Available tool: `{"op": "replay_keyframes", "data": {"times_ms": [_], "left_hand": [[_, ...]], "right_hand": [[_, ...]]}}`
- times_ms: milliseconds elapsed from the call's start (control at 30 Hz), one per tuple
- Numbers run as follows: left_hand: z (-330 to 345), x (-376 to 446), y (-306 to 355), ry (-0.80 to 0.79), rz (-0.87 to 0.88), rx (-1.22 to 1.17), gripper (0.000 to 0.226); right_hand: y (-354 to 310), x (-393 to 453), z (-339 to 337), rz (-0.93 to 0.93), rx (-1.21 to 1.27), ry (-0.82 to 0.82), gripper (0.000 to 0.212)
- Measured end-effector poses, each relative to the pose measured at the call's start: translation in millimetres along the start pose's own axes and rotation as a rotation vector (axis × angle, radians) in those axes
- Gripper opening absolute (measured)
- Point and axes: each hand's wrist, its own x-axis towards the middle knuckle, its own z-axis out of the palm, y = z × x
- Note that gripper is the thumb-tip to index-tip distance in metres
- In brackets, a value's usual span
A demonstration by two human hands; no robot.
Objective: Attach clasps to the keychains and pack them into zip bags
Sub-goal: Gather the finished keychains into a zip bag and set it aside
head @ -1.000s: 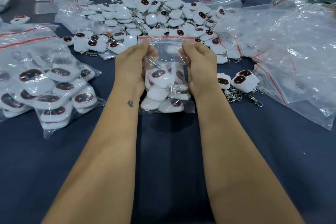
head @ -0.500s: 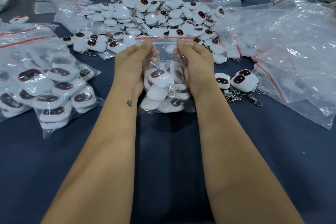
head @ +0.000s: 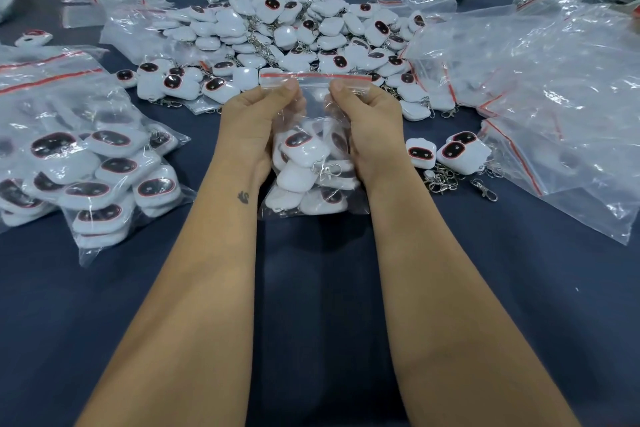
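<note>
Clear plastic with a red strip along its mouth, the zip bag [head: 313, 135] stands upright on the dark blue table [head: 311, 288] between the two forearms, its bottom resting on the cloth. It is packed with white, rounded keychains [head: 301, 163]; at least five show through the film, one turned to show a dark oval face ringed in red, and one silver clasp [head: 327, 169] lies against the front. The left hand [head: 251, 125] and the right hand [head: 370, 125] each grasp the bag near its top, thumbs pinching the film just under the red strip, close together, the other fingers wrapped behind it.

Two loose keychains [head: 450, 151] lie just right of the right wrist, face up, beside a small heap of metal clasps [head: 446, 180]. A large pile of keychains [head: 294, 31], too many to count, spreads behind the bag. Filled bags [head: 97, 177] lie at the left, at least two; crumpled empty bags [head: 540, 87] heap at the right.
</note>
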Motion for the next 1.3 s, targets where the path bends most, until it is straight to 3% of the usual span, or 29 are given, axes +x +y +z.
{"op": "replay_keyframes", "data": {"times_ms": [133, 267, 600, 700, 1300], "left_hand": [[-1.1, 1.3, -1.1, 0.006, 0.042, 0.027, 0.014], [-0.1, 0.6, -2.7, -0.031, 0.064, 0.007, 0.019], [-0.8, 0.8, -3.0, -0.071, 0.001, 0.032, 0.015], [0.2, 1.2, -4.5, -0.021, 0.040, 0.095, 0.013], [3.1, -3.5, -4.8, -0.132, 0.087, 0.041, 0.008]], "right_hand": [[-4.4, 0.4, -2.7, 0.119, 0.090, -0.039, 0.006], [-5.4, -0.5, -3.3, 0.161, 0.064, -0.088, 0.014], [-3.4, -4.8, 0.9, 0.075, 0.012, -0.083, 0.006], [-5.6, -7.0, 0.9, 0.090, 0.043, -0.109, 0.018], [-2.3, -7.1, 2.1, -0.013, 0.047, -0.142, 0.022]]}}
